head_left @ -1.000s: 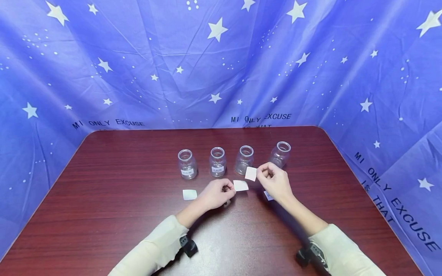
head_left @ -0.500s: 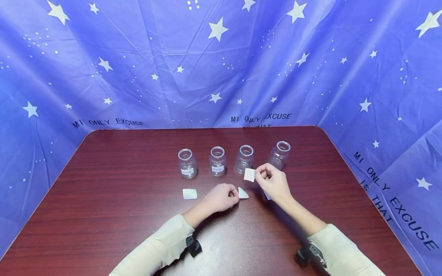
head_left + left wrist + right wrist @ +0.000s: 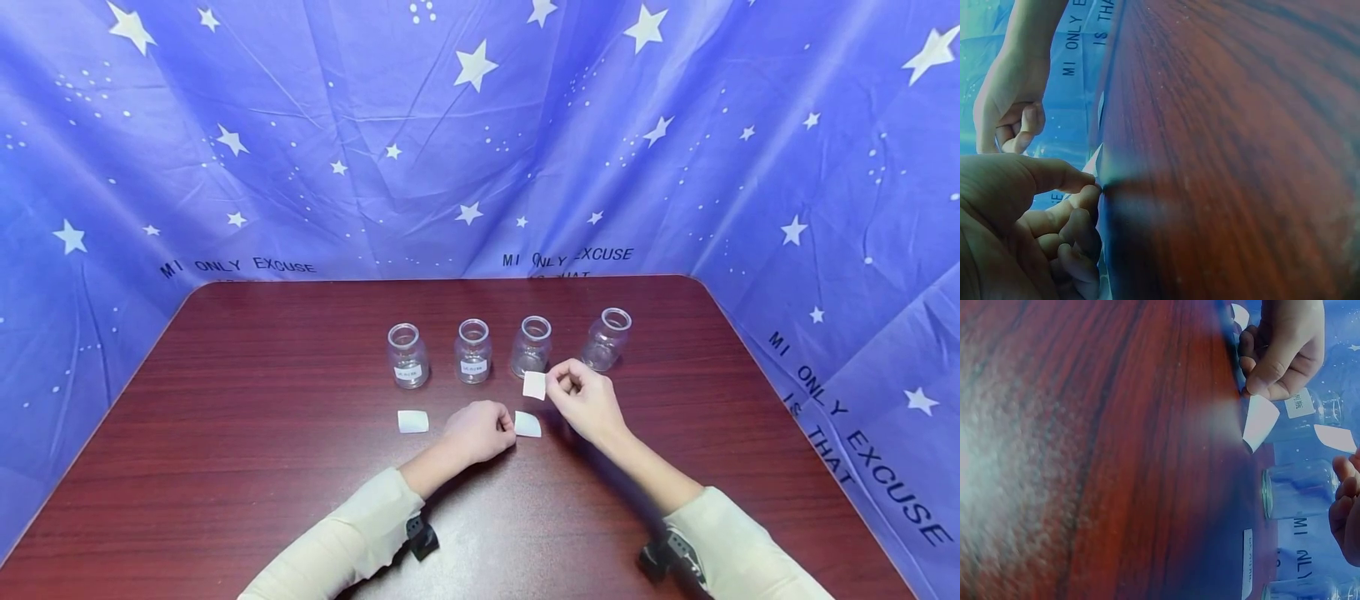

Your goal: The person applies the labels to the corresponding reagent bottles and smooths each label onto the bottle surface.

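Note:
My left hand (image 3: 482,431) pinches the edge of a curved white piece of paper (image 3: 528,424) low over the table; in the right wrist view that paper (image 3: 1260,422) extends from its thumb and fingertips. Between the thumb and forefinger of my right hand (image 3: 588,402) is a square white label (image 3: 534,386), held just in front of the third glass jar (image 3: 532,348). The label's blank side faces the head camera. The fourth glass jar (image 3: 606,340) stands behind the right hand and shows no label.
Two glass jars, one at the left end (image 3: 407,357) and one beside it (image 3: 472,352), bear printed white labels. A white paper piece (image 3: 412,422) lies left of my left hand. The right wrist view shows another printed label (image 3: 1247,564) on the table.
My left hand has come down and nearer with its paper, which tilted and then flattened. My right hand has shifted slightly left and down with the label, covering the label on the table.

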The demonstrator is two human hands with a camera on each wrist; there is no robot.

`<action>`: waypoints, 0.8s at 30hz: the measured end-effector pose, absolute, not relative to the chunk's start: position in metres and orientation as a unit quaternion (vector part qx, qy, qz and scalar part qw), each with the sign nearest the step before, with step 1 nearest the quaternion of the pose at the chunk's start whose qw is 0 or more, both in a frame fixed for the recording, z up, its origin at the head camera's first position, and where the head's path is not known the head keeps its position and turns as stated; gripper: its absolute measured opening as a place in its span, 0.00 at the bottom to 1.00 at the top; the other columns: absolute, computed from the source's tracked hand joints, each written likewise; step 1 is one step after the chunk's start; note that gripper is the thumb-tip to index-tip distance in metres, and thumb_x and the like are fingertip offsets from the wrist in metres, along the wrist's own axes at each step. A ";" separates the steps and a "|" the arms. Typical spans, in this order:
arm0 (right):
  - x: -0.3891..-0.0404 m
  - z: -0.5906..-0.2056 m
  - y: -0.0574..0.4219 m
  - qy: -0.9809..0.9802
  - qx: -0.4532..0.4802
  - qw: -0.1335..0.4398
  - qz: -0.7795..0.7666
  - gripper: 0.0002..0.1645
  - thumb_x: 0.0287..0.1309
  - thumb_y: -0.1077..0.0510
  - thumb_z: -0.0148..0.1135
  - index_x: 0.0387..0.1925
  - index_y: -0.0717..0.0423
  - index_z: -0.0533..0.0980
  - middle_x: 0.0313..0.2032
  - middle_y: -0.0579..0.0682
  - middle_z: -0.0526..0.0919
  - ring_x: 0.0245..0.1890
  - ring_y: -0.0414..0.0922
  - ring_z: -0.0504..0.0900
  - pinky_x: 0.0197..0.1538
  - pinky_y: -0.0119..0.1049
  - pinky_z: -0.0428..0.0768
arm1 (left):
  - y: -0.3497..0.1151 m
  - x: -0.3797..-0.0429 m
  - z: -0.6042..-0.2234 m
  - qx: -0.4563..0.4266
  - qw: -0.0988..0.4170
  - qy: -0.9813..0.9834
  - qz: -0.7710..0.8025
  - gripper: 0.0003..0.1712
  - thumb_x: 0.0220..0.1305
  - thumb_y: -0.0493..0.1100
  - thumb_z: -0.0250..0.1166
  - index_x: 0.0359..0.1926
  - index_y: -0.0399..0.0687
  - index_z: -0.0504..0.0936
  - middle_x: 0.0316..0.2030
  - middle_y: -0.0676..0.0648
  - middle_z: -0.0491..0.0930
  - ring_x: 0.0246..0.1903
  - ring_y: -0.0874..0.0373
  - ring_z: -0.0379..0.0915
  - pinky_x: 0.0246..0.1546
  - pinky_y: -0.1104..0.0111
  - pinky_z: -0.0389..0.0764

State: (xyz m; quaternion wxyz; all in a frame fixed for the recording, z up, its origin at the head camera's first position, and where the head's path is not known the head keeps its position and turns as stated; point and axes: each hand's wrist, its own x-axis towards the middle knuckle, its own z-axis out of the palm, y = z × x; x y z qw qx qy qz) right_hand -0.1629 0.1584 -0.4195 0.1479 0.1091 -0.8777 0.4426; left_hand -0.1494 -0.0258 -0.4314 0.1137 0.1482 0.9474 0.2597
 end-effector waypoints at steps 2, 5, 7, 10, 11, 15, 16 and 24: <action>-0.163 -0.421 0.158 -0.878 0.111 0.149 0.441 0.04 0.50 0.64 0.58 0.25 0.53 0.77 0.13 0.42 0.73 0.13 0.32 0.64 0.18 0.24 0.63 | -0.026 -0.149 -0.432 0.147 0.111 0.949 0.258 0.04 0.48 0.43 0.61 0.21 0.59 0.78 0.19 0.58 0.74 0.22 0.64 0.68 0.23 0.69 0.68; -0.163 -0.423 0.157 -0.878 0.112 0.147 0.441 0.04 0.50 0.64 0.58 0.25 0.53 0.77 0.13 0.42 0.72 0.13 0.32 0.64 0.18 0.24 0.63 | -0.026 -0.149 -0.431 0.147 0.107 0.948 0.260 0.04 0.48 0.43 0.61 0.20 0.59 0.78 0.19 0.58 0.74 0.22 0.64 0.68 0.23 0.69 0.68; -0.163 -0.425 0.156 -0.880 0.112 0.146 0.438 0.04 0.51 0.63 0.59 0.25 0.53 0.77 0.13 0.41 0.72 0.13 0.32 0.64 0.18 0.24 0.63 | -0.026 -0.149 -0.431 0.146 0.106 0.948 0.262 0.04 0.48 0.43 0.62 0.20 0.58 0.78 0.19 0.58 0.74 0.22 0.63 0.68 0.22 0.69 0.68; -0.162 -0.426 0.156 -0.882 0.112 0.142 0.436 0.04 0.51 0.63 0.59 0.25 0.52 0.77 0.13 0.41 0.72 0.13 0.32 0.64 0.18 0.25 0.63 | -0.026 -0.149 -0.431 0.144 0.106 0.948 0.263 0.04 0.48 0.45 0.62 0.20 0.58 0.78 0.19 0.58 0.74 0.22 0.63 0.69 0.22 0.68 0.68; -0.161 -0.426 0.155 -0.881 0.112 0.142 0.436 0.04 0.51 0.63 0.59 0.25 0.52 0.77 0.13 0.40 0.71 0.13 0.31 0.64 0.18 0.25 0.63 | -0.026 -0.149 -0.431 0.143 0.106 0.948 0.263 0.04 0.48 0.46 0.63 0.20 0.58 0.78 0.19 0.58 0.74 0.22 0.63 0.69 0.22 0.68 0.68; -0.160 -0.427 0.154 -0.877 0.117 0.137 0.446 0.04 0.51 0.64 0.59 0.25 0.53 0.77 0.13 0.41 0.72 0.13 0.31 0.64 0.18 0.25 0.63 | -0.026 -0.149 -0.432 0.139 0.108 0.949 0.262 0.06 0.49 0.49 0.64 0.19 0.59 0.77 0.20 0.58 0.74 0.23 0.62 0.70 0.22 0.68 0.68; -0.160 -0.427 0.154 -0.877 0.119 0.135 0.446 0.04 0.51 0.64 0.59 0.25 0.53 0.77 0.13 0.41 0.72 0.13 0.31 0.63 0.17 0.24 0.63 | -0.026 -0.149 -0.432 0.138 0.109 0.949 0.261 0.07 0.49 0.49 0.64 0.19 0.59 0.77 0.20 0.58 0.74 0.23 0.62 0.70 0.22 0.68 0.68; -0.159 -0.428 0.152 -0.881 0.125 0.135 0.436 0.03 0.51 0.64 0.59 0.26 0.53 0.77 0.13 0.41 0.72 0.13 0.30 0.63 0.18 0.24 0.63 | -0.030 -0.149 -0.428 0.135 0.109 0.947 0.270 0.08 0.51 0.49 0.64 0.20 0.57 0.77 0.19 0.58 0.74 0.22 0.63 0.68 0.22 0.69 0.67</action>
